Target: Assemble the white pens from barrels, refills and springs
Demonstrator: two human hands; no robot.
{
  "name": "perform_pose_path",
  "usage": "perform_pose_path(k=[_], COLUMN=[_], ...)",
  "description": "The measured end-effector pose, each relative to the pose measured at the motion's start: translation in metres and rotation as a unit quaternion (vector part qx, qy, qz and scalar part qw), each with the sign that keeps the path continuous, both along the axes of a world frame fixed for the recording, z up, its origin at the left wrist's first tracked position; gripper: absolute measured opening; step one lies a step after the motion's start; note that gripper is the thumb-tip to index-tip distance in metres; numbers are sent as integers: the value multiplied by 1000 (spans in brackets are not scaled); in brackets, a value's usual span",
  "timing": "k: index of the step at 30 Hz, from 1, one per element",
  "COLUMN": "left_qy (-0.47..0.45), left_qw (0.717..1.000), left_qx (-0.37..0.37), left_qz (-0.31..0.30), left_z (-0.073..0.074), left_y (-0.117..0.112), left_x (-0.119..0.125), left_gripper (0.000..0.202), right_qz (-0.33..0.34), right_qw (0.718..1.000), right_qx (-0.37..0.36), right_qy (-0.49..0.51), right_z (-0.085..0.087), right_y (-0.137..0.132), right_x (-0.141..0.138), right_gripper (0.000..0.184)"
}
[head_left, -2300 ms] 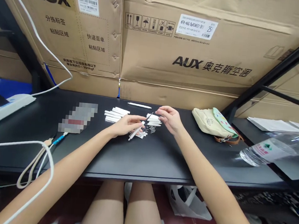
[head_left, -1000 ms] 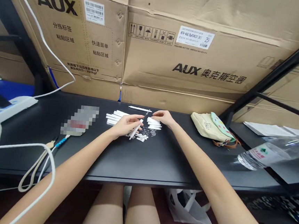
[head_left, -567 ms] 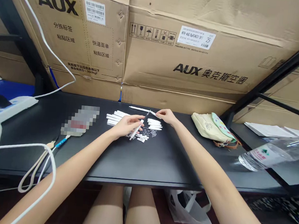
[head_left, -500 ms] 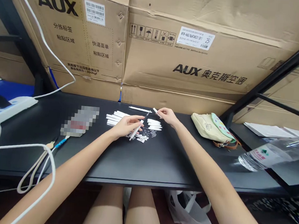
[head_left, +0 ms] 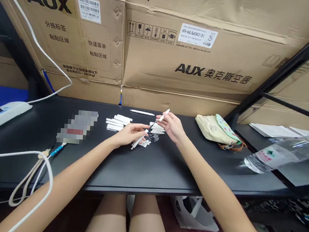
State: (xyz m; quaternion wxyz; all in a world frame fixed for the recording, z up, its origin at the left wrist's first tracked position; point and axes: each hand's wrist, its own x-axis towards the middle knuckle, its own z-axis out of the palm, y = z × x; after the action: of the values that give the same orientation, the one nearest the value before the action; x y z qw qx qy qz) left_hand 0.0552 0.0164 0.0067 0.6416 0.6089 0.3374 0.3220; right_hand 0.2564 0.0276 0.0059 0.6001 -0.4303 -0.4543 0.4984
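On the black desk [head_left: 165,174], the left hand [head_left: 129,135] curled around a white pen barrel [head_left: 138,140], its long axis slanting up and right toward the right hand [head_left: 172,126], which pinched a white cap [head_left: 164,115] nearby.

The white pen parts [head_left: 115,122] were smooth, faintly glossy plastic, and the bench [head_left: 162,178] had a matt black top. The cartons [head_left: 191,61] behind were rough brown corrugated cardboard, the pouch [head_left: 209,128] a soft cream cloth, and the water bottle [head_left: 278,155] clear, glossy plastic. The shelf upright [head_left: 291,63] looked like black-painted metal.
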Motion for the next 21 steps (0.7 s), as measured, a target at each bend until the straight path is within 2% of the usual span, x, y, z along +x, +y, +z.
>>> perform_pose_path(k=[12, 18, 21], left_qy=[12, -14, -18], left_qw=[1000, 999, 999], left_qx=[-6, -1, 0], left_qz=[-2, 44, 48], left_z=[-1, -3, -3], left_y=[-1, 1, 0], left_x=[3, 3, 2], left_gripper=[47, 46, 40], right_qz=[30, 81, 106], right_qw=[999, 996, 994], right_qx=[13, 18, 7], right_qy=[-8, -19, -24], right_z=[1, -3, -4], right_y=[-11, -12, -12], right_x=[-15, -18, -17], right_gripper=[44, 31, 28])
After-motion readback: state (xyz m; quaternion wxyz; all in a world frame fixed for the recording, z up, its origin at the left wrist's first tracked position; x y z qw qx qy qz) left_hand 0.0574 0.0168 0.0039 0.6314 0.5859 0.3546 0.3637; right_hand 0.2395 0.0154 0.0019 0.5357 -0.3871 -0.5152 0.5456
